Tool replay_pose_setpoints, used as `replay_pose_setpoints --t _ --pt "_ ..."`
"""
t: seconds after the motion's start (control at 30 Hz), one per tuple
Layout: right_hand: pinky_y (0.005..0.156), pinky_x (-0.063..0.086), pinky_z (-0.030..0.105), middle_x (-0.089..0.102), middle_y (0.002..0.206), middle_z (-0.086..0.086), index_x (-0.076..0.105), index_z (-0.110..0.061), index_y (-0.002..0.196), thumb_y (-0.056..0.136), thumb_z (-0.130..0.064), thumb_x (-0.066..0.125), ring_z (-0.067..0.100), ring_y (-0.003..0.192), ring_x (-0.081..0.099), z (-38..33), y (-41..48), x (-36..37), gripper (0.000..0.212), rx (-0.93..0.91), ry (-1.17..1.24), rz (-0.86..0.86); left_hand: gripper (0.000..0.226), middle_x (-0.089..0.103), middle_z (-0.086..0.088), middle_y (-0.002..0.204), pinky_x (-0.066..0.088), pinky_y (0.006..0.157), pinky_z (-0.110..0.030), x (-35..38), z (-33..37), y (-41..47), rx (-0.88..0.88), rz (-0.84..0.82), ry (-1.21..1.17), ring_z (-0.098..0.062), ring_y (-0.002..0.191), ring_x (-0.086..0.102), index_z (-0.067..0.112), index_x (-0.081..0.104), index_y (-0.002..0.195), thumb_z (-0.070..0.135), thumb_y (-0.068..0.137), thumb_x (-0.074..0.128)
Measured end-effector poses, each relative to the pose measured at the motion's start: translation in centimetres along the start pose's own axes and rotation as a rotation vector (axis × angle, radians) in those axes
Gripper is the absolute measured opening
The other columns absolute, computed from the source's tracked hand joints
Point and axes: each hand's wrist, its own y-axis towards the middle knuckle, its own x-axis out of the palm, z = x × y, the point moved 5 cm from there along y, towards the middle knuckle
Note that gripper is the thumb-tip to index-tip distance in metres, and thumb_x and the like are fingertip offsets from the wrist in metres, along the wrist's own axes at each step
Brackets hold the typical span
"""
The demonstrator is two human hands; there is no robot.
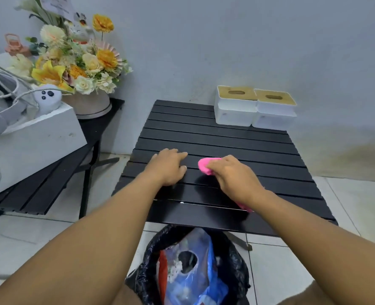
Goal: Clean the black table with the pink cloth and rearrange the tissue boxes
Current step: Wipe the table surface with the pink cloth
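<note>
A black slatted table stands in front of me against the wall. My right hand grips a bunched pink cloth and holds it down on the slats near the table's middle; a bit of the cloth also shows under my wrist. My left hand rests flat on the table just left of the cloth, fingers straight. Two white tissue boxes with tan lids, the left tissue box and the right tissue box, sit side by side and touching at the table's far right corner.
A black bin bag full of plastic rubbish stands on the tiled floor below the table's near edge. To the left, a second black table carries a white box with cords and a flower arrangement.
</note>
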Motion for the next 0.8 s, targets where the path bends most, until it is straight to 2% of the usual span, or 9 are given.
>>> replay_pose_setpoints --t 0.07,0.2,0.3,0.47,0.57,0.6,0.63,0.7,0.8 --pt "0.06 0.048 0.036 0.062 0.104 -0.013 0.054 -0.028 0.098 0.091 -0.009 0.046 0.018 0.094 0.044 2.4 -0.5 -0.2 0.022 0.057 -0.106 -0.036 0.056 0.042 -0.004 0.151 0.033 0.112 -0.046 0.5 2.9 0.1 0.085 0.0 0.047 -0.028 0.139 0.034 0.026 0.037 0.151 0.042 0.098 0.046" --pt "0.048 0.022 0.026 0.052 0.088 -0.002 0.036 -0.032 0.082 0.075 -0.002 0.04 0.027 0.081 0.052 7.3 -2.5 -1.5 0.031 0.303 -0.141 -0.081 0.057 0.04 -0.002 0.153 0.034 0.112 -0.047 2.0 7.0 0.3 0.188 -0.049 0.107 -0.027 0.141 0.032 0.029 0.034 0.151 0.045 0.097 0.044" --pt "0.044 0.029 0.028 0.048 0.082 0.004 0.034 -0.033 0.074 0.062 0.002 0.033 0.033 0.073 0.052 10.5 -5.4 -2.9 0.037 0.514 -0.102 -0.086 0.058 0.034 -0.001 0.157 0.032 0.113 -0.049 3.2 9.0 0.5 0.231 -0.09 0.142 -0.027 0.144 0.027 0.031 0.031 0.152 0.048 0.098 0.043" --pt "0.069 0.035 0.032 0.061 0.1 0.006 0.057 -0.024 0.099 0.078 0.004 0.047 0.032 0.095 0.045 13.3 -10.1 -4.0 0.036 0.776 -0.199 -0.206 0.063 0.027 -0.001 0.161 0.029 0.115 -0.05 4.3 11.9 1.1 0.261 -0.11 0.152 -0.028 0.148 0.019 0.033 0.023 0.155 0.052 0.098 0.042" --pt "0.067 0.042 0.029 0.061 0.101 0.004 0.054 -0.023 0.101 0.076 0.0 0.048 0.031 0.091 0.054 13.2 -10.9 -2.9 0.034 0.86 -0.092 -0.211 0.067 0.017 0.0 0.164 0.023 0.118 -0.052 4.8 12.7 1.3 0.254 -0.13 0.154 -0.028 0.151 0.01 0.033 0.015 0.157 0.056 0.099 0.038" --pt "0.073 0.048 0.032 0.06 0.114 0.008 0.053 -0.023 0.112 0.078 -0.004 0.048 0.033 0.104 0.057 13.1 -11.0 -2.2 0.04 0.886 -0.073 -0.248 0.067 0.013 0.0 0.165 0.021 0.119 -0.053 5.0 12.8 1.4 0.25 -0.139 0.155 -0.028 0.152 0.006 0.033 0.013 0.157 0.057 0.099 0.036" --pt "0.091 0.049 0.039 0.049 0.137 0.015 0.045 -0.02 0.133 0.083 -0.009 0.046 0.038 0.126 0.046 13.0 -11.1 -1.4 0.051 0.914 -0.073 -0.341 0.068 0.01 0.0 0.166 0.019 0.12 -0.053 5.3 12.8 1.4 0.244 -0.149 0.156 -0.028 0.152 0.004 0.034 0.011 0.157 0.058 0.099 0.035" --pt "0.115 0.023 0.054 0.008 0.161 0.021 0.01 -0.012 0.156 0.094 -0.02 0.04 0.045 0.147 0.008 12.5 -11.2 -0.3 0.07 0.959 -0.114 -0.52 0.069 0.008 -0.001 0.166 0.016 0.12 -0.054 5.7 12.6 1.2 0.234 -0.171 0.153 -0.028 0.153 0.002 0.035 0.01 0.157 0.06 0.098 0.034" --pt "0.113 0.018 0.06 0.012 0.158 0.023 0.013 -0.008 0.154 0.091 -0.025 0.042 0.046 0.143 0.013 12.2 -10.5 -0.8 0.071 0.96 -0.254 -0.468 0.068 0.014 -0.001 0.165 0.019 0.12 -0.053 5.8 12.0 0.7 0.222 -0.166 0.114 -0.028 0.152 0.007 0.035 0.014 0.157 0.06 0.098 0.036"
